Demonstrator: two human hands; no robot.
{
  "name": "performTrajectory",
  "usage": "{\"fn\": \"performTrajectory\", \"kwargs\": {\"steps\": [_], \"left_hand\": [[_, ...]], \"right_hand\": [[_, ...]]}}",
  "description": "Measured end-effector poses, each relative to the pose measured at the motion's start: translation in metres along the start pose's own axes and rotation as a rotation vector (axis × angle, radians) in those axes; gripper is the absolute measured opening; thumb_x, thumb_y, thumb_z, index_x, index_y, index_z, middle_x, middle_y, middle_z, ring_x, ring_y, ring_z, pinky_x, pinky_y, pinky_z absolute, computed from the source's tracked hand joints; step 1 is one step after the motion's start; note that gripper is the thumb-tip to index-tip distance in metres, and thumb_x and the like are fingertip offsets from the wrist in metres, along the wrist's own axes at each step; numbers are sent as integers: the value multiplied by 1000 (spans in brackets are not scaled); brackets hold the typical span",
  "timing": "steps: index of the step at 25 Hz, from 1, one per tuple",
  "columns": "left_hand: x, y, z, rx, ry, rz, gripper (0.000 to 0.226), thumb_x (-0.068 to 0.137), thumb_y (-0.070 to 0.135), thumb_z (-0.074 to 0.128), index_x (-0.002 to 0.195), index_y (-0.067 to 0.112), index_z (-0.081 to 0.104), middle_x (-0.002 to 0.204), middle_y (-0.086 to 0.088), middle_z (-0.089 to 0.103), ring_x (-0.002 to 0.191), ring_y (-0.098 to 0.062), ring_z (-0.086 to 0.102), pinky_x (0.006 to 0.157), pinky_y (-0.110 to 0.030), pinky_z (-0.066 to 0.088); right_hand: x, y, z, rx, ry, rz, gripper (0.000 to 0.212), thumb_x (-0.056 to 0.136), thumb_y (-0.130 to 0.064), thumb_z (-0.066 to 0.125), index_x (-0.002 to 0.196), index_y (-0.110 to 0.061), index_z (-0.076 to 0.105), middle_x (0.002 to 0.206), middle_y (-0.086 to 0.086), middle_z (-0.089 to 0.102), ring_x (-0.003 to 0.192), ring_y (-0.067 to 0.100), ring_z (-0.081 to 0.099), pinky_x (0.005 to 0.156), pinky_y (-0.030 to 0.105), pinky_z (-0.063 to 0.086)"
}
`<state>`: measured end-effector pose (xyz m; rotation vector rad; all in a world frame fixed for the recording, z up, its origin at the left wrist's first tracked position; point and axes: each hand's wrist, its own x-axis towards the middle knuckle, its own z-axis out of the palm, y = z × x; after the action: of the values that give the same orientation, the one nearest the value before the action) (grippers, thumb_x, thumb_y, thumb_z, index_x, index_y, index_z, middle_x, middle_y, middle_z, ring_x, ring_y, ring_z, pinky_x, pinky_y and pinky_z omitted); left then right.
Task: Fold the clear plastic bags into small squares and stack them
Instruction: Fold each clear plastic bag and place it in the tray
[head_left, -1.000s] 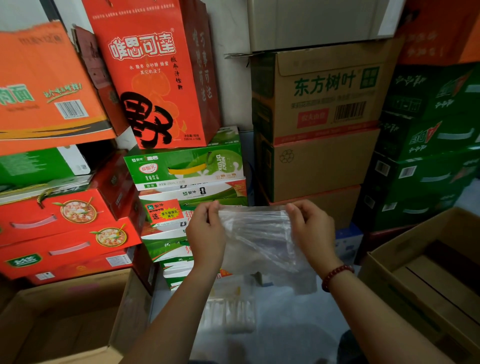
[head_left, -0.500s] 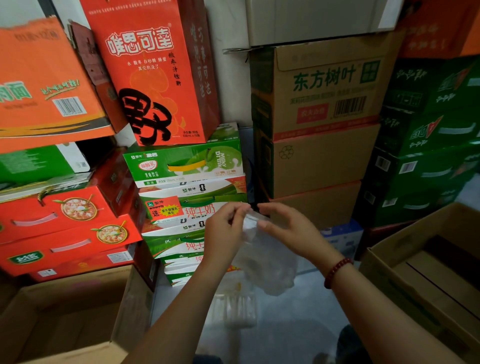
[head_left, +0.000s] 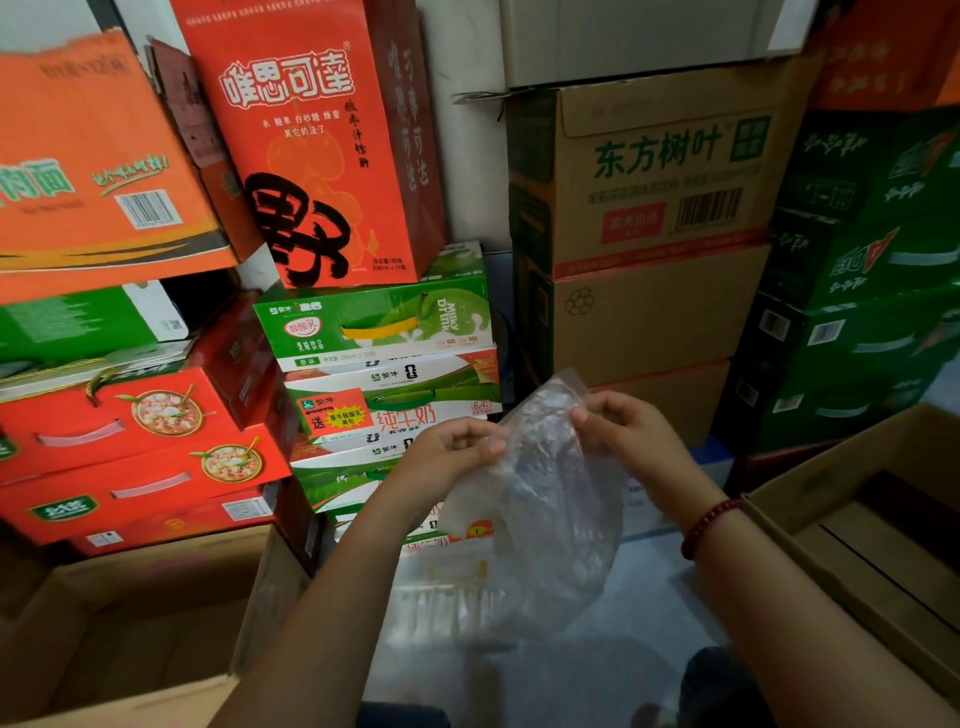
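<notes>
You pinched the bag (head_left: 540, 499) near its top with your left hand (head_left: 452, 454) and right hand (head_left: 631, 434), up in the air before the boxes (head_left: 649, 249), probably so it hung loose for folding.

Left hand (head_left: 451, 451) and right hand (head_left: 631, 434) pinching clear plastic bag (head_left: 545, 509), stacked cartons (head_left: 384, 332) behind

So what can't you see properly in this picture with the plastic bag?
- Head view: how many folds the clear plastic bag has; it is see-through and crumpled.
- The left hand shows its back, so its fingers behind the bag are hidden.
- What lies in the cardboard box at the right: dark inside, cut off by the picture's edge.
- The pale packet on the floor: blurred, partly behind the bag.
</notes>
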<state>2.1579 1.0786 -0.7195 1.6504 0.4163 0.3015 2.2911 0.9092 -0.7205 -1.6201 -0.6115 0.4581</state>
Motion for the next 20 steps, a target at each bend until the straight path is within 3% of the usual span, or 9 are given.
{"fn": "performTrajectory", "kwargs": {"steps": [2, 4, 6, 7, 10, 12, 15, 20], "left_hand": [[1, 2, 1, 11, 6, 7, 12, 84, 8, 68, 85, 20, 71, 81, 3, 71, 76, -8, 64, 72, -18, 49], [0, 2, 1, 40, -1, 7, 11, 83, 10, 69, 85, 21, 71, 85, 2, 72, 80, -9, 64, 77, -21, 50], [1, -1, -1, 50, -29, -12, 8, 83, 22, 69, 90, 21, 72, 91, 1, 73, 86, -13, 65, 82, -26, 51], [0, -2, -5, 61, -65, -31, 17, 81, 30, 69, 95, 20, 72, 94, 1, 73, 89, -15, 65, 85, -27, 51], [-1, -6, -19, 156, -179, -120, 28, 78, 29, 76, 100, 14, 70, 93, 0, 72, 81, -12, 66, 74, -22, 51], [-1, -7, -25, 201, -76, -152, 10, 83, 19, 71, 90, 12, 72, 85, 0, 71, 68, -11, 62, 66, -22, 49], [7, -9, -34, -58, 183, -191, 10, 88, 17, 65, 88, 10, 72, 82, -2, 67, 61, -12, 52, 65, -24, 49], [10, -12, -46, -262, 273, -229, 8, 86, 8, 66, 92, 12, 68, 85, -3, 60, 66, -11, 49, 62, -21, 49]], "right_hand": [[-1, -1, -2, 49, -113, 51, 29, 84, -36, 65, 102, -14, 66, 96, 5, 70, 88, 20, 67, 82, 37, 55], [-3, -2, 0, 73, -135, 30, 33, 81, -39, 65, 103, -14, 67, 92, 1, 71, 84, 14, 67, 76, 31, 55], [-3, -2, 2, 44, -29, -12, 24, 86, -32, 64, 90, -9, 69, 74, 1, 64, 68, 12, 59, 66, 24, 48], [-1, 0, 1, 51, 45, -10, 23, 88, -29, 64, 86, -6, 68, 71, 6, 60, 66, 16, 54, 65, 25, 46], [3, 3, -4, 115, 233, 43, 20, 91, -26, 62, 84, -7, 67, 72, 10, 59, 66, 19, 52, 64, 30, 47], [3, 3, -7, 65, 327, 43, 20, 93, -27, 59, 83, -11, 66, 66, 2, 56, 60, 13, 49, 57, 25, 43], [2, 3, -7, -74, 452, -2, 25, 95, -31, 54, 80, -12, 63, 65, 0, 54, 58, 12, 48, 52, 24, 39], [2, 3, -9, -129, 591, -10, 30, 96, -32, 51, 77, -11, 61, 68, -2, 56, 61, 10, 49, 52, 22, 37]]}}
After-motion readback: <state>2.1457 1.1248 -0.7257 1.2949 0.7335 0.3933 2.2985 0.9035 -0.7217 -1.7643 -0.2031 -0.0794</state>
